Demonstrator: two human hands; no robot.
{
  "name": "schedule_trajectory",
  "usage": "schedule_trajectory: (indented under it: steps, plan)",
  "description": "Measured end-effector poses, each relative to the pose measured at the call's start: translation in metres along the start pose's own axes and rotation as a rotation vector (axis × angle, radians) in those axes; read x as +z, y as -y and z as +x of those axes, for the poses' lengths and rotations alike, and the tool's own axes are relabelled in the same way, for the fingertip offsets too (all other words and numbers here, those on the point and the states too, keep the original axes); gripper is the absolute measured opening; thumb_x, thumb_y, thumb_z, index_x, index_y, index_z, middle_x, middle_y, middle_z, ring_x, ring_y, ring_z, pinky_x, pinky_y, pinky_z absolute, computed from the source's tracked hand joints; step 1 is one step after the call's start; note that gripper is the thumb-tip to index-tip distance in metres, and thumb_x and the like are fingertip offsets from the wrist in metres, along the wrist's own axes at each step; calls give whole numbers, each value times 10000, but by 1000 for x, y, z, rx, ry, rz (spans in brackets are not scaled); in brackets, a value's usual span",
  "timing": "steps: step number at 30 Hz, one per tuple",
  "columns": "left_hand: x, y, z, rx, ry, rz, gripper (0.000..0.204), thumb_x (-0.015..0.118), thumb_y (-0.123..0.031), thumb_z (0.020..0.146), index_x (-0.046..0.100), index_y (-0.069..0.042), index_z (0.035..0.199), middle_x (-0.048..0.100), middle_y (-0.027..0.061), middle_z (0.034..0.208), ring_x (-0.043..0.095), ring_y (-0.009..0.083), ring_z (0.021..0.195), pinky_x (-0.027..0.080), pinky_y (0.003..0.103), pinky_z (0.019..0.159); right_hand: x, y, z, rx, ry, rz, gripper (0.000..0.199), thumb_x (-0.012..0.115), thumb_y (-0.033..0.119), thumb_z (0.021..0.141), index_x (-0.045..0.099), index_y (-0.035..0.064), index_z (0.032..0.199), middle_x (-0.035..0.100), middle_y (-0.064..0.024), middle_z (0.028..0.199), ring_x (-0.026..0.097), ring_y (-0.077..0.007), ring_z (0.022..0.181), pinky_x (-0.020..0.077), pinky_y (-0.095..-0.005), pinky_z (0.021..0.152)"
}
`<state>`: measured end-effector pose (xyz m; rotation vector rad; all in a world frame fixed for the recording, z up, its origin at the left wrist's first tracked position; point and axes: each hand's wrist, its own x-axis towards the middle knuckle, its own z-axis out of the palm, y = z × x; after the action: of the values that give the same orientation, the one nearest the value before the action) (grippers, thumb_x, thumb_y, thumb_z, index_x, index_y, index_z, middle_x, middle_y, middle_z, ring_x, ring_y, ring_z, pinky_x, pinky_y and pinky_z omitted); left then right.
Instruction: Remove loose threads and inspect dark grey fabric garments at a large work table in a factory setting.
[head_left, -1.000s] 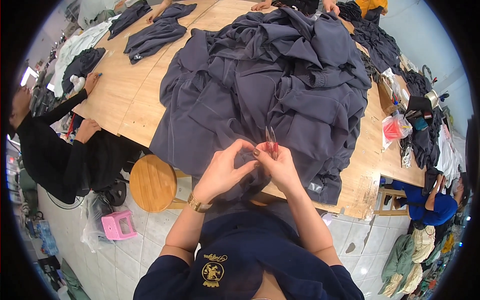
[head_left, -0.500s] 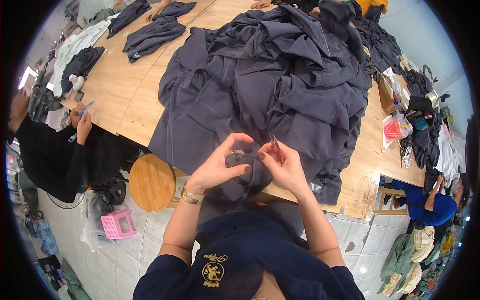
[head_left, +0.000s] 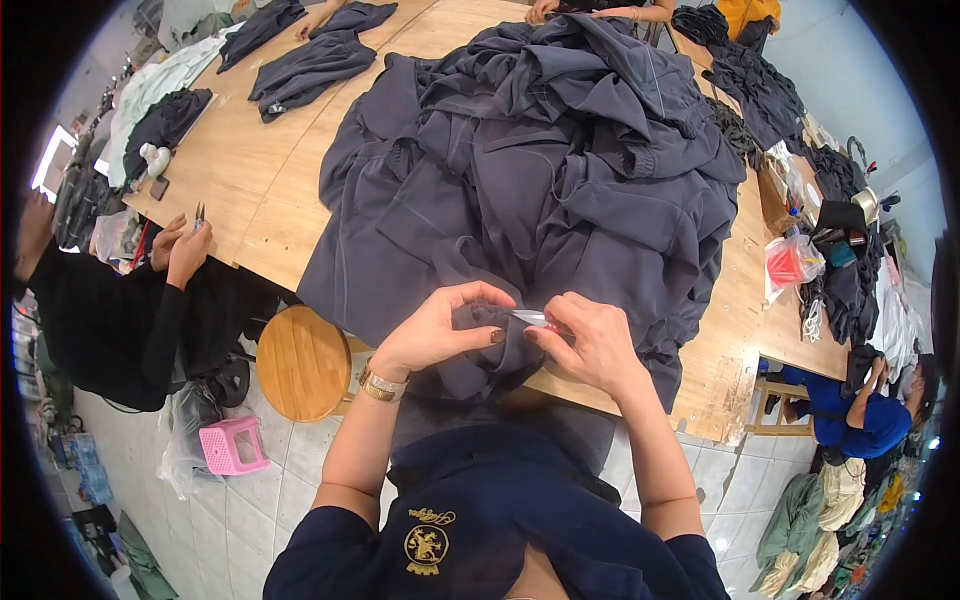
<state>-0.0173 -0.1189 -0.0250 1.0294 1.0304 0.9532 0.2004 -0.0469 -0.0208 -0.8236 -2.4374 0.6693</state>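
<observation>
At the table's near edge my left hand is closed on a fold of a dark grey garment, its thumb and fingers curved around the cloth. My right hand grips a small pair of thread snips; the silver blades point left, up against the cloth between my hands. Most of the snips' handle is hidden in my fingers. A large heap of dark grey garments spreads over the table just beyond both hands.
Left of me stands a round wooden stool, with a pink plastic stool on the tiled floor. A co-worker's hand holds snips at the table's left edge. More dark garments lie far left; a clear bag with something red sits right.
My right hand has turned, swinging the snips from pointing upward to lying leftward against the cloth. My left hand keeps its hold. At the left, the co-worker's hands have moved.
</observation>
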Motion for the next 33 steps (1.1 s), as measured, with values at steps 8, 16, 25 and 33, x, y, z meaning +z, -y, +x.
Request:
schedule_trajectory:
  steps: [8, 16, 25, 33]
  plan:
    - [2, 4, 3, 79, -20, 131, 347, 683, -68, 779, 580, -3, 1104, 608, 34, 1022, 552, 98, 926, 456, 247, 838, -8, 0, 4, -29, 122, -101, 331, 637, 373, 828, 544, 73, 722, 551, -60, 665, 577, -274, 569, 429, -379, 513]
    - [4, 5, 4, 98, -19, 150, 361, 681, -67, 773, 567, -6, 1110, 596, 42, 1043, 543, 111, 944, 453, 263, 854, -6, -3, 3, -34, 136, -98, 345, 631, 378, 829, 538, 65, 719, 555, -72, 667, 575, -288, 569, 429, -385, 514]
    - [7, 6, 4, 96, -66, 117, 363, 701, -39, 766, 567, -3, 1101, 606, 2, 948, 530, 45, 840, 437, 203, 773, -5, 1, 2, 5, 137, -39, 324, 630, 373, 828, 567, 64, 753, 560, -72, 669, 575, -282, 569, 428, -382, 518]
    - [7, 5, 5, 123, -54, 197, 354, 682, -61, 776, 557, -5, 1102, 596, 51, 1033, 553, 121, 951, 462, 265, 848, -2, 2, 2, 3, 105, -25, 312, 635, 374, 828, 586, 70, 776, 561, -67, 656, 583, -269, 572, 431, -376, 510]
